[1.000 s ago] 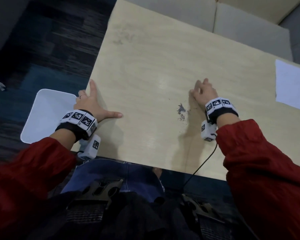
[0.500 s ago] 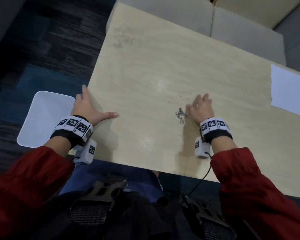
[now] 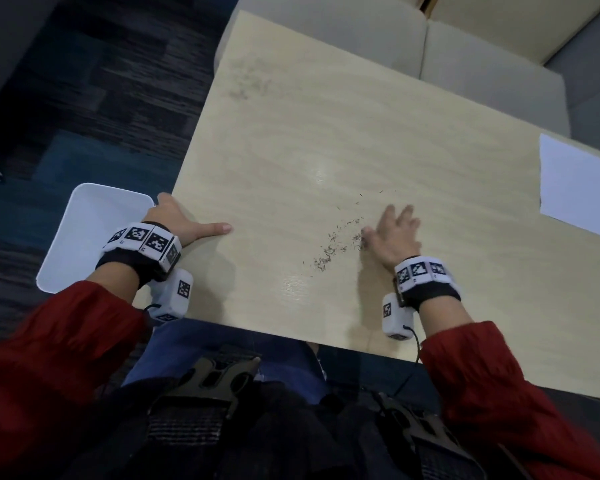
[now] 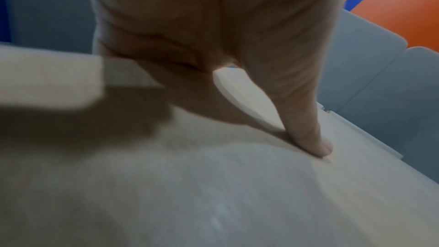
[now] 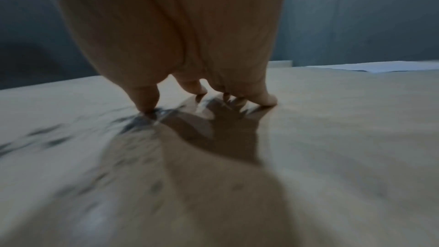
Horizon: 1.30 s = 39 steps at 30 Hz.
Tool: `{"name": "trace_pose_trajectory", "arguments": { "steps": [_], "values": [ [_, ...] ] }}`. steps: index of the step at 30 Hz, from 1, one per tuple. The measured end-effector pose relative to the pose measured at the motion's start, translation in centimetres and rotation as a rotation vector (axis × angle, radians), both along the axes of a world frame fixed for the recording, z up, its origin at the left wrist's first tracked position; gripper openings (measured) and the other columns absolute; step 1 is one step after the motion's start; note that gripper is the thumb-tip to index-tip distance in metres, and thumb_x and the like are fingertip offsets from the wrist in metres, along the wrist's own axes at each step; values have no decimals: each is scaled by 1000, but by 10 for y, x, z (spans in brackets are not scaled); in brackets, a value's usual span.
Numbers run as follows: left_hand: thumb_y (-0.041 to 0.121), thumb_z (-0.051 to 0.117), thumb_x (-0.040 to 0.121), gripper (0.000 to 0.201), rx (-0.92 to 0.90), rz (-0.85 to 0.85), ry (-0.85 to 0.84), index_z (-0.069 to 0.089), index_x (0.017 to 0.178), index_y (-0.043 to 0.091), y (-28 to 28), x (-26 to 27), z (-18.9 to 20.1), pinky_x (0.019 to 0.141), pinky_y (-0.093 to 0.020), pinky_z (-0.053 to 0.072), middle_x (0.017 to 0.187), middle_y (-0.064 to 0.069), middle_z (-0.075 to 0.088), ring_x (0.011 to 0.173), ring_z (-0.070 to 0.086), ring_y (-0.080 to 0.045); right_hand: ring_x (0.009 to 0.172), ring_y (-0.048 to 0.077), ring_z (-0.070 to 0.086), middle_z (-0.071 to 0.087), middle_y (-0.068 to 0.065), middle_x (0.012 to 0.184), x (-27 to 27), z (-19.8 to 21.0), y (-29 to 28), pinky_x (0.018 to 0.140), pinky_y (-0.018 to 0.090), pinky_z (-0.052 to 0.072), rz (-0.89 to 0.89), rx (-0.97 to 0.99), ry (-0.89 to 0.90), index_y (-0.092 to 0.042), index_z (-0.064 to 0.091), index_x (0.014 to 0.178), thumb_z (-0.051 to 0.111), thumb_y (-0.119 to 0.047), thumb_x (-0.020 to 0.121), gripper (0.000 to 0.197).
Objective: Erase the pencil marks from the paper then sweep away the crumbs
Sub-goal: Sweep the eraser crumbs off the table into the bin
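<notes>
- The right hand lies on the table, fingers spread and straight, holding nothing; in the right wrist view its fingertips touch the wood
- The crumbs lie scattered in a dark streak on the table just left of the right hand, the nearest ones touching its thumb side; a few loose specks sit further back
- The left hand rests at the table's left edge with the thumb stretched out flat on the top; its other fingers go over the edge and I cannot tell how they lie
- A white tray sits beside the table's left edge, lower than the top, partly covered by the left wrist and its band
- The paper lies at the table's right side, well apart from both hands and cut off by the picture's edge; any pencil marks on it cannot be made out
- A faint grey smudge shows near the far left corner of the table
- Pale sofa cushions stand behind the table
- Both wrist views are blurred, so the crumbs there show only as dark smears
</notes>
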<state>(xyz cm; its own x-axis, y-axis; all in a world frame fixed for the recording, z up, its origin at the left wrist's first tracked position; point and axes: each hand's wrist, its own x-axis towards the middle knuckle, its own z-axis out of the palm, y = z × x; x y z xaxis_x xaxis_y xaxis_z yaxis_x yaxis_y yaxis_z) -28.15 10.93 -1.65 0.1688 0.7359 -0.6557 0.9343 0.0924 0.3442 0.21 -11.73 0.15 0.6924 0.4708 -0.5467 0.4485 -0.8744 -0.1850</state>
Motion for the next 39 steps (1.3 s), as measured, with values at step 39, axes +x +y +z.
{"name": "trace_pose_trajectory", "arguments": {
  "steps": [39],
  "values": [
    [74, 78, 49, 121, 42, -63, 41, 30, 133, 0, 1, 0, -4, 73, -42, 43, 116, -24, 56, 104, 57, -42, 138, 45, -26, -31, 29, 147, -99, -7, -51, 116, 60, 1, 97, -181, -40, 2, -21, 145, 6, -81, 81, 108]
  ]
}}
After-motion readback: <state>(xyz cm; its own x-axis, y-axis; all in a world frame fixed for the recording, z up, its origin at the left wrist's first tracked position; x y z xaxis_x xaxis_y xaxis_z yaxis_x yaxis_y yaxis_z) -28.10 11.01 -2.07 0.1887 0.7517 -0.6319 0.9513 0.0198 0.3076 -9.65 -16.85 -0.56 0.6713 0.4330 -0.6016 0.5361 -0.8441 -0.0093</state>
